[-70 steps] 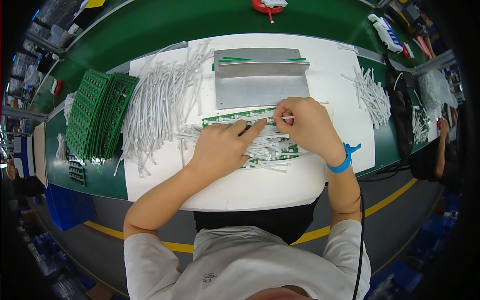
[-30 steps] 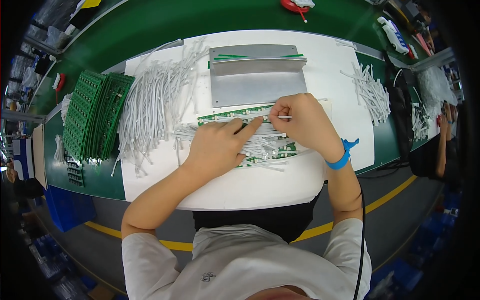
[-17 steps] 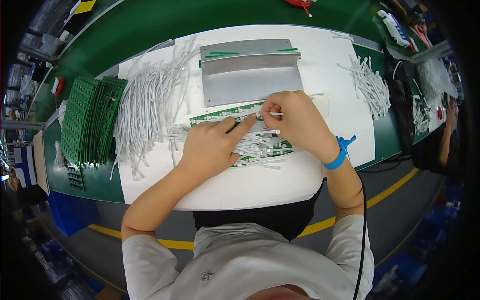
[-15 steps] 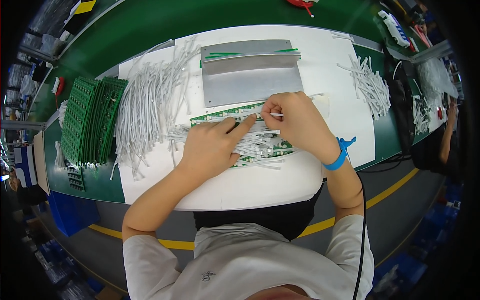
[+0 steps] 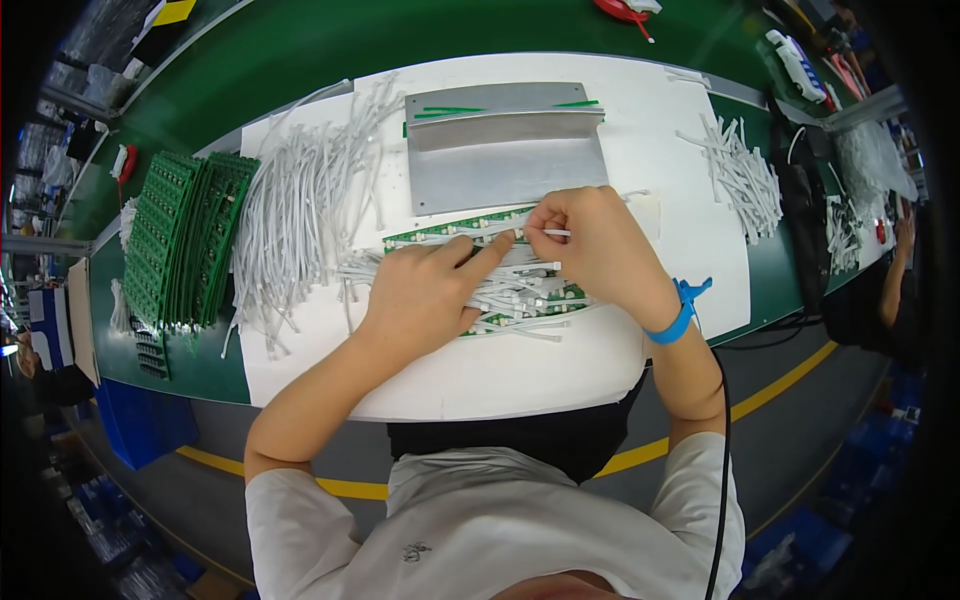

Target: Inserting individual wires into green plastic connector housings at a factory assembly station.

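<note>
Stack of green circuit boards (image 5: 160, 240) on table (image 5: 215, 372), far left. Wide heap of white cables (image 5: 295, 215) beside it. Left hand (image 5: 418, 295) spread on green board (image 5: 470, 226), mid-table; loose leads (image 5: 510, 290) cover much of board. Metal fixture (image 5: 508, 178) just beyond. Right hand (image 5: 592, 245) pinched on white lead (image 5: 560, 233) over board. Smaller cable pile (image 5: 745, 185) right. Blue bin (image 5: 150, 425) lower left, contents hidden; clear plastic bag (image 5: 868, 165) far right, contents unclear.
</note>
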Tool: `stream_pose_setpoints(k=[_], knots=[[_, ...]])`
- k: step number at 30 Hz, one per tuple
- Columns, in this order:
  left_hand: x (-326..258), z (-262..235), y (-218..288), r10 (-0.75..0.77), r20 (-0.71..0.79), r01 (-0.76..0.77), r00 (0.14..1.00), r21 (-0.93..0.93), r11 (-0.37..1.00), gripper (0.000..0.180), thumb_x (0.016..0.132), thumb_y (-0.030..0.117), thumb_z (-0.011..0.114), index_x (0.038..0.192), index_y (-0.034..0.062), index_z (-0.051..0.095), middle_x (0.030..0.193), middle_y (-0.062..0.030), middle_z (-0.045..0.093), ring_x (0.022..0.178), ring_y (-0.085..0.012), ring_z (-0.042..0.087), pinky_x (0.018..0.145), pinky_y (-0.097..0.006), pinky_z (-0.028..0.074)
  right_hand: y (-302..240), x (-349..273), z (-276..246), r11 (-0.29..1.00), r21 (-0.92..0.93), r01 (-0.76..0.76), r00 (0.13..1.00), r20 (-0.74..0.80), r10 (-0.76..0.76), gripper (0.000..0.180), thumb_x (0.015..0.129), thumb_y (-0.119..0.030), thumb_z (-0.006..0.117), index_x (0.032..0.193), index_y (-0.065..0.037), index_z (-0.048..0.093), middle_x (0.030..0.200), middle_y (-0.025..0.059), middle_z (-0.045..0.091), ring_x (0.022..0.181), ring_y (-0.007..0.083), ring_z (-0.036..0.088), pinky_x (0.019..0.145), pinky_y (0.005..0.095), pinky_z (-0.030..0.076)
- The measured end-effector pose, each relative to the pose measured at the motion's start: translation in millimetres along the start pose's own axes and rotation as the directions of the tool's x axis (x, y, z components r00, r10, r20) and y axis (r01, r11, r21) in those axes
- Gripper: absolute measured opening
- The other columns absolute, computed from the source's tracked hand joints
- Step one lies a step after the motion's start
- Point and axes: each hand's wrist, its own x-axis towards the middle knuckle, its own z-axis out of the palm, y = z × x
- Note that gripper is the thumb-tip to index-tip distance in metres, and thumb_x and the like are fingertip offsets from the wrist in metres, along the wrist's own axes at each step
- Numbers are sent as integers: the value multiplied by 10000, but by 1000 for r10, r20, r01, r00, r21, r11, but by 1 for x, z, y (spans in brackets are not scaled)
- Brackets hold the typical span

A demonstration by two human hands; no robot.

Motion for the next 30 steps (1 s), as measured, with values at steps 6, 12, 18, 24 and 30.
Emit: stream_pose_setpoints(k=[6,12,18,24,30], knots=[[-1,-2,1,18,32,-19,999,32,999,825,598,141,841,1389,156,609,886,-45,617,684,-235,672,621,-367,540,-6,-2,1,991,-107,-76,997,-27,74,103,805,-27,747,831,71,727,695,190,689,620,245,664,634,324,543],[-2,0,-1,39,38,-40,999,18,999,804,611,148,845,1382,131,617,884,-45,624,675,-227,671,621,-360,541,-5,-3,8,992,-96,-85,994,-80,77,113,803,-22,741,812,87,715,696,206,683,638,261,680,661,328,561],[-2,3,-1,43,7,-43,999,-8,999,878,552,66,792,1406,159,608,838,-45,603,676,-255,650,591,-399,518,-7,-6,11,989,-120,-91,990,-116,77,94,807,-6,733,783,80,706,694,180,686,640,240,666,657,320,551],[-6,2,-2,56,-16,-55,998,70,996,812,604,171,859,1379,127,619,877,-49,620,672,-224,672,610,-352,530,-19,-30,7,972,170,-162,963,-188,193,81,862,-38,729,884,38,710,830,142,692,744,280,672,706,365,550],[-8,-5,0,106,-122,-103,987,34,994,817,582,138,841,1370,126,623,861,-43,598,658,-215,663,595,-353,518,-26,-83,28,989,92,113,801,-598,-36,173,884,-45,735,1042,8,689,984,120,678,935,227,644,846,340,513]])
